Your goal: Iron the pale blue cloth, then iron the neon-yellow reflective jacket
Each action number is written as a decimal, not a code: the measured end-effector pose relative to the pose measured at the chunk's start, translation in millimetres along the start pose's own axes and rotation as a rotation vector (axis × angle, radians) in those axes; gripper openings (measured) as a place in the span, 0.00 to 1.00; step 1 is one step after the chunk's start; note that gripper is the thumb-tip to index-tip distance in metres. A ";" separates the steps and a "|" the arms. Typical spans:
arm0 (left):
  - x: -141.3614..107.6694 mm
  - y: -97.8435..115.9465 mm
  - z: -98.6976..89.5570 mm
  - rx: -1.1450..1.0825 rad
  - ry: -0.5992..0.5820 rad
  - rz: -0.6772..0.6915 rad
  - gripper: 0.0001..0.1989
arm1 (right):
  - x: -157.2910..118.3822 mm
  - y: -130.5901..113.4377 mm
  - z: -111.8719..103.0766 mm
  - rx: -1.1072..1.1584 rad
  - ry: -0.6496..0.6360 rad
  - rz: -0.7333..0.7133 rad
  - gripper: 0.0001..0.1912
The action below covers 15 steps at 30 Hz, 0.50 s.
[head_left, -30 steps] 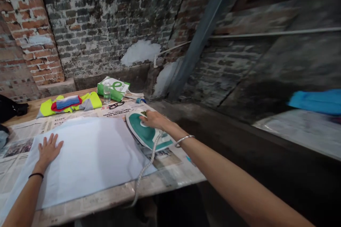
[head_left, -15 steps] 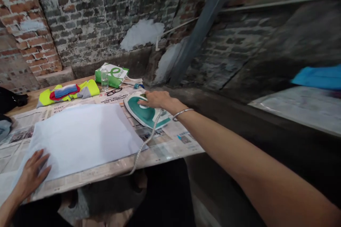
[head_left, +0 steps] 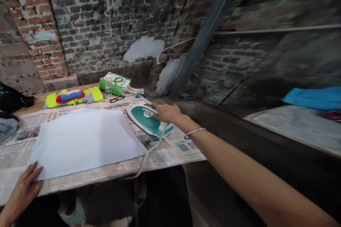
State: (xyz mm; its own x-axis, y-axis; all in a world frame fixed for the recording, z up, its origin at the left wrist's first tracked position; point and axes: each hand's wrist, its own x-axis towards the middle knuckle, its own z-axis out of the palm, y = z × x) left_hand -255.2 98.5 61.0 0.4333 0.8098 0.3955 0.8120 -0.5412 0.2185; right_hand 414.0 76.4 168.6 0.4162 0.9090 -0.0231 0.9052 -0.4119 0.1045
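The right hand (head_left: 167,112) has its grip wrapped round the handle of the iron (head_left: 142,117), mostly hiding it, beside the white cloth (head_left: 80,142) on the counter (head_left: 37,103). The left hand (head_left: 25,188) touches the cloth's near-left corner; whether its grip pinches cannot be told. Behind lie eyeglasses (head_left: 117,99), a bag (head_left: 121,81) and a yellow garment (head_left: 95,93). The cord (head_left: 157,144) passes the cloth's near-right corner, vanishing below.

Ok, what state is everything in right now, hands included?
Right hand: closed on the handle of the iron
Iron: soleplate down, beside the white cloth; power unclear
Cord: attached to the iron, trailing loosely
White cloth: spread flat, mostly smooth
Left hand: fingers at the cloth's near left corner; grip unclear
Newspaper: spread out
Eyeglasses: lying on newspaper
Clear glass: upright
Yellow garment: bunched, red-and-blue cloth on top
Green-and-white bag: slumped
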 end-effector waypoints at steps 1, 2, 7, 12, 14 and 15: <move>-1.3 -1.1 -1.4 0.010 -0.009 -0.001 0.22 | -3.9 -2.9 4.1 -0.054 0.060 -0.021 0.24; -2.9 -2.5 -3.0 0.018 -0.021 -0.009 0.23 | -7.9 -4.7 8.6 -0.100 0.124 -0.046 0.24; -8.5 -8.1 -10.8 0.038 -0.067 -0.115 0.25 | -21.4 3.4 21.8 -0.163 0.313 -0.108 0.23; -3.7 -6.9 -11.4 0.058 -0.097 -0.144 0.23 | -42.5 -5.4 17.9 -0.138 0.454 -0.275 0.22; -2.6 -3.0 -11.2 0.067 -0.079 -0.151 0.21 | -61.4 -21.4 30.2 -0.045 0.388 -0.447 0.21; -2.7 -0.1 -11.4 0.069 -0.069 -0.154 0.21 | -72.4 -30.1 41.2 0.002 0.330 -0.552 0.21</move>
State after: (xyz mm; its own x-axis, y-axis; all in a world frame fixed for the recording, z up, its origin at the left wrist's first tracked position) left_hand -260.9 93.8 70.1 0.3257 0.8967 0.2999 0.8947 -0.3948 0.2088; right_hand 360.1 20.3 126.2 -0.1591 0.9591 0.2341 0.9790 0.1225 0.1631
